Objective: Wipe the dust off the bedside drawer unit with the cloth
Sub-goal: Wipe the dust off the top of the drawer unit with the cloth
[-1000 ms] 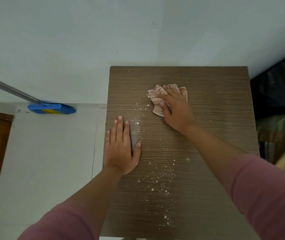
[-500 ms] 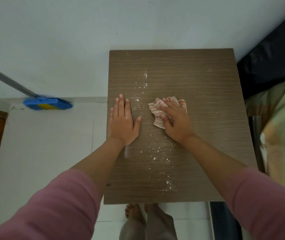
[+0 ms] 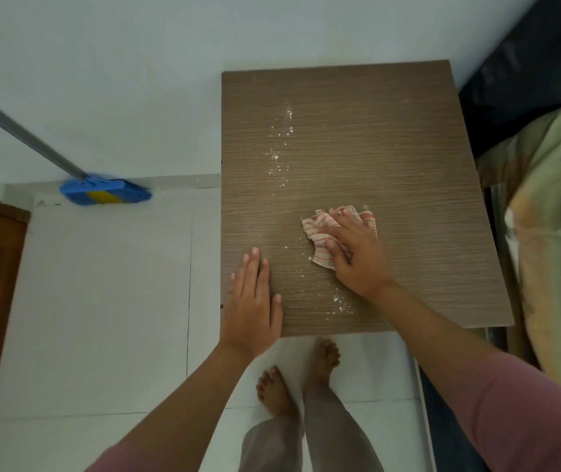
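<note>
Wood-grain drawer unit [image 3: 391,158] runs lengthwise away — right hand [image 3: 354,257] presses cloth [image 3: 320,233], left hand [image 3: 252,304] flat

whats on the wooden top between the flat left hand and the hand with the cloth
Head view: a thin scatter of white dust specks on the brown wood-grain top, between the left hand and the right hand pressing the red-striped cloth.
</note>
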Action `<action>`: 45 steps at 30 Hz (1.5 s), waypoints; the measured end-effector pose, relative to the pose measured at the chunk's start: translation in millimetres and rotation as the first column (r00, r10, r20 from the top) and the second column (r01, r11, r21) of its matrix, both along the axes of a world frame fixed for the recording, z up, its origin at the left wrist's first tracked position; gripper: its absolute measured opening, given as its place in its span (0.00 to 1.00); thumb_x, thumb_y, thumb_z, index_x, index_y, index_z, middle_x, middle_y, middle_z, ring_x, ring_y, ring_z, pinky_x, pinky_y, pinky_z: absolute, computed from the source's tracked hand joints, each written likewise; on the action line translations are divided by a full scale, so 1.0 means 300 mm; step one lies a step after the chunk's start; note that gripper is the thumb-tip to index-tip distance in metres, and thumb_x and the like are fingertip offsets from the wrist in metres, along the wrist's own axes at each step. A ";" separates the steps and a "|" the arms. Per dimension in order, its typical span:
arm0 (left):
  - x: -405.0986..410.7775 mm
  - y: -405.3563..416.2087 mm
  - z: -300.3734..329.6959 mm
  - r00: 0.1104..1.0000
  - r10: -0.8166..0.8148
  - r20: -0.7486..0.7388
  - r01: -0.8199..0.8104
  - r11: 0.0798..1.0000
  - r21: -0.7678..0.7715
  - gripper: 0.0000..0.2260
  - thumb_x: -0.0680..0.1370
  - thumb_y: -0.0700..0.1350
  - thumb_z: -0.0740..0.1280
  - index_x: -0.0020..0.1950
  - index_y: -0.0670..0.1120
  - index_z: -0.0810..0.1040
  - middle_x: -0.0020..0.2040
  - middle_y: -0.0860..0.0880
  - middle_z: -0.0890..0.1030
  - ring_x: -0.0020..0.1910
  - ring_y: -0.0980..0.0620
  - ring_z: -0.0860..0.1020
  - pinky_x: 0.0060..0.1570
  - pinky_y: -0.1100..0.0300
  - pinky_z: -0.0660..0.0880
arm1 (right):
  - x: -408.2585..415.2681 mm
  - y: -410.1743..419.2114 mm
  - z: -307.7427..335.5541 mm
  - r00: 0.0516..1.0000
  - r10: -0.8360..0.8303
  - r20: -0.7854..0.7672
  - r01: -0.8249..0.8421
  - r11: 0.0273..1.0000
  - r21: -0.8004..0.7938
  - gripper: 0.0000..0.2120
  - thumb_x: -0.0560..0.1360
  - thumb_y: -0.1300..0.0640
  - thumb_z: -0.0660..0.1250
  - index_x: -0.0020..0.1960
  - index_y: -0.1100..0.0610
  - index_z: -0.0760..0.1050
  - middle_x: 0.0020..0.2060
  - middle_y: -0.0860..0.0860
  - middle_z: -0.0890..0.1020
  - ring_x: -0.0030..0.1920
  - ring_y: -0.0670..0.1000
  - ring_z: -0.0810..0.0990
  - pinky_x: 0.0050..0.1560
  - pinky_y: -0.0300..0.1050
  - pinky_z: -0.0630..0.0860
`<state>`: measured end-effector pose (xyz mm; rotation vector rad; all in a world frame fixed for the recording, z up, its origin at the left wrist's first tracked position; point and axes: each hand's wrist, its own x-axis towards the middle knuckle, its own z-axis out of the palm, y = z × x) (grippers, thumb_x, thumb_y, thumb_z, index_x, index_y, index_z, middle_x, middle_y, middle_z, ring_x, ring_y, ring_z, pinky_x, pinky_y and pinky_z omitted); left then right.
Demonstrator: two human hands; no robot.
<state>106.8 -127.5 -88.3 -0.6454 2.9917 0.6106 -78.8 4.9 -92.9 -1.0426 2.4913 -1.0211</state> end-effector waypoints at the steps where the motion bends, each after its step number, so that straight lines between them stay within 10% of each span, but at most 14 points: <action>1: 0.000 0.000 -0.002 1.000 -0.002 0.010 0.003 1.000 -0.021 0.26 0.77 0.49 0.55 0.72 0.38 0.61 0.74 0.40 0.59 0.74 0.43 0.56 0.70 0.45 0.57 | 0.012 0.009 -0.004 1.000 0.001 -0.003 -0.001 1.000 0.005 0.15 0.76 0.54 0.60 0.61 0.53 0.76 0.67 0.52 0.73 0.72 0.53 0.64 0.71 0.62 0.57; 37: 0.003 0.004 -0.024 0.993 -0.013 -0.121 -0.004 0.990 -0.139 0.25 0.76 0.48 0.58 0.70 0.36 0.64 0.72 0.38 0.63 0.71 0.40 0.60 0.70 0.47 0.59 | 0.412 0.282 0.004 0.998 0.060 0.032 -0.056 0.994 -0.098 0.16 0.75 0.60 0.59 0.61 0.54 0.76 0.63 0.50 0.77 0.69 0.50 0.68 0.72 0.52 0.60; 45: 0.004 0.010 -0.009 0.995 -0.016 -0.099 0.005 0.994 -0.111 0.25 0.76 0.48 0.57 0.69 0.36 0.64 0.72 0.38 0.63 0.71 0.40 0.61 0.70 0.46 0.60 | 0.425 0.326 0.090 0.986 0.151 0.070 -0.154 0.987 0.040 0.13 0.73 0.63 0.62 0.55 0.55 0.80 0.53 0.52 0.82 0.56 0.56 0.78 0.55 0.41 0.73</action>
